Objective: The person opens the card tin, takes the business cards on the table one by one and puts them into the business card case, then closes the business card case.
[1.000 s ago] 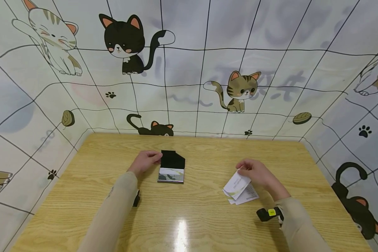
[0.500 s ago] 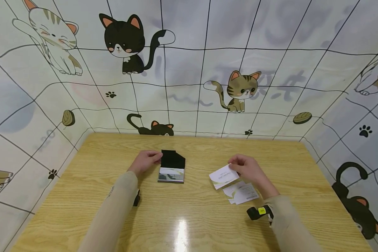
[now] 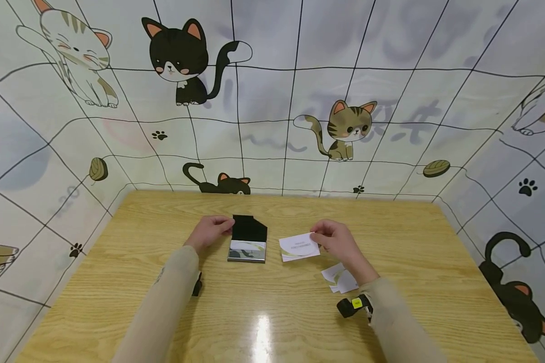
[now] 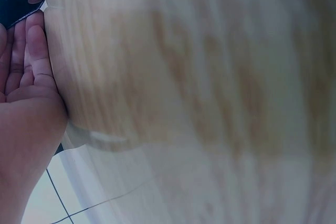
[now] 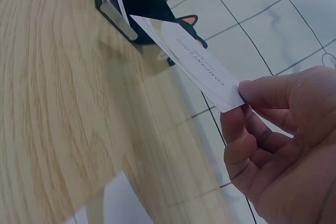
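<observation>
A business card case [image 3: 247, 252] lies on the table with its black flap [image 3: 250, 228] folded back and white cards showing inside. My left hand [image 3: 209, 233] pinches the left edge of that flap; only part of the hand shows in the left wrist view. Between thumb and fingertips my right hand [image 3: 339, 243] holds a white business card [image 3: 298, 247] by its corner, to the right of the case. A second edge shows under this card, so there may be more than one. Printed lettering is visible on the card [image 5: 197, 64] in the right wrist view.
Several other business cards [image 3: 338, 277] overlap on the table below my right hand, partly covered by the forearm. The wooden table [image 3: 254, 297] meets a cat-patterned cloth wall [image 3: 268, 141] at its back and sides.
My right hand has lifted the business card off the pile and carried it left towards the case. The left hand and the case have stayed in place.
</observation>
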`<state>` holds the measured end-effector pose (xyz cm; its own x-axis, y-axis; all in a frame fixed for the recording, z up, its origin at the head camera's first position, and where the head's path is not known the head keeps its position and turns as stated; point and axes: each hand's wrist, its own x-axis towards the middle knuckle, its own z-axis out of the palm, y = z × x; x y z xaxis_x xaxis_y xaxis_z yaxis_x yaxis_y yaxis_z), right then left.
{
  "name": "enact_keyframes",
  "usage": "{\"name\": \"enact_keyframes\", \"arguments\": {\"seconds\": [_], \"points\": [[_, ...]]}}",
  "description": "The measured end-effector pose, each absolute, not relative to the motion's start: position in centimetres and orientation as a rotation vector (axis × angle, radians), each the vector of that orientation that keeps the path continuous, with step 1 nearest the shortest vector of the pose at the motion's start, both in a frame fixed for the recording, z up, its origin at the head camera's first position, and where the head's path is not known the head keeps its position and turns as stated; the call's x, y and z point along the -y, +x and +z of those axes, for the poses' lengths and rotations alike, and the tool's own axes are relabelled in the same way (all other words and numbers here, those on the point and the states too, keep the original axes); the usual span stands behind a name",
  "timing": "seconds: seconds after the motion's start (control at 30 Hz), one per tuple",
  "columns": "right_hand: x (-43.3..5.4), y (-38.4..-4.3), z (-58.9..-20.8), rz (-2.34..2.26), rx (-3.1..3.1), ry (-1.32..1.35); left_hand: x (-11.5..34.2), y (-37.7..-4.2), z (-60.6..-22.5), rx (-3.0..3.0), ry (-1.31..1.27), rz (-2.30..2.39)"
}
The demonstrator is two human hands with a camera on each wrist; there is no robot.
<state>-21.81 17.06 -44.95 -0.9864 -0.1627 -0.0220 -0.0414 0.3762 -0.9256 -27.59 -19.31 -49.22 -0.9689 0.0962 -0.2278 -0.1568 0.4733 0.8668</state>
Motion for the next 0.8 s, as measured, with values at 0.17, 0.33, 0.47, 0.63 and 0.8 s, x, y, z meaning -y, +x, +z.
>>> {"name": "enact_keyframes", "arguments": {"seconds": [0.17,0.33,0.47,0.63,0.8], "points": [[-15.4,-22.1,-45.1,-1.713,-2.538,-0.187,19.3,-27.6,-49.2,-2.472,-0.052,1.504],[-13.9,-22.5,-45.1,-1.733,-2.544,-0.195,19.3,-27.6,-49.2,-2.457,-0.058,1.52],[-12.7,-22.8,-45.2,-1.748,-2.55,-0.21,19.2,-27.4,-49.1,-2.467,-0.055,1.51],[-11.1,-23.0,-45.4,-1.742,-2.576,-0.237,19.2,-27.4,-49.1,-2.481,-0.06,1.491],[-9.6,-23.3,-45.9,-1.736,-2.605,-0.29,19.2,-27.5,-49.1,-2.475,-0.066,1.497]]}}
